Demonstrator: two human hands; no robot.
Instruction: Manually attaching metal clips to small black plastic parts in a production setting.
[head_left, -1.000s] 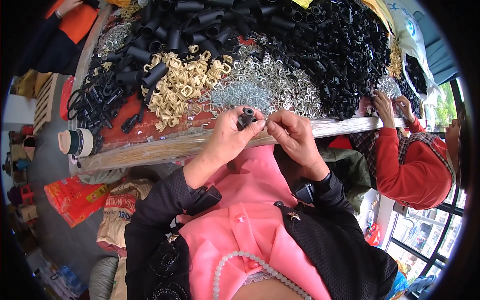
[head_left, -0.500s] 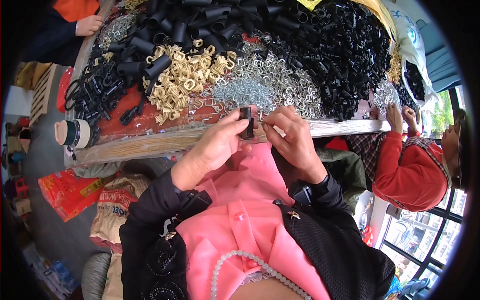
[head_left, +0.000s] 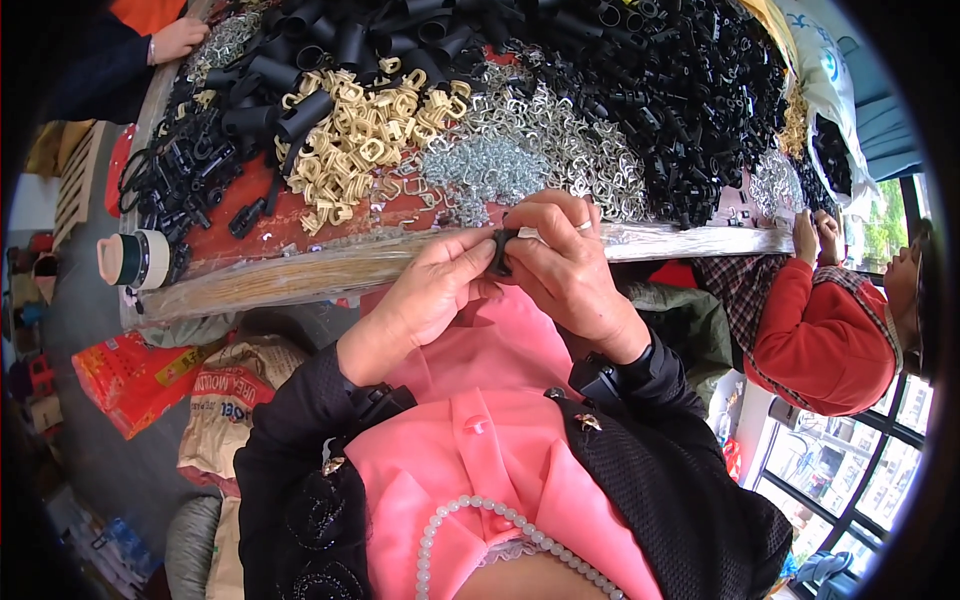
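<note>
Just in front of the table edge, my left hand (head_left: 425,290) is closed, its thumb and fingers pinching a short black plastic tube (head_left: 501,253). My right hand (head_left: 570,275), with a ring on one finger, is curled over the other side of that tube and grips it. Its fingers hide much of the piece, and whether a smaller part is pinched there too is hidden. Beyond my hands lie a heap of small clear-silvery metal parts (head_left: 480,170), bent metal clips (head_left: 605,165) and cream plastic buckles (head_left: 350,140).
Black tubes (head_left: 300,115) and small black parts (head_left: 700,110) pile across the table. A tape roll (head_left: 135,260) sits at the left corner. A co-worker in red (head_left: 825,345) works on the right; another person's hand (head_left: 180,40) is far left. Sacks (head_left: 235,400) stand below.
My right hand has moved left and closed over the black tube. The tube has turned and is now more covered. The view has shifted slightly.
</note>
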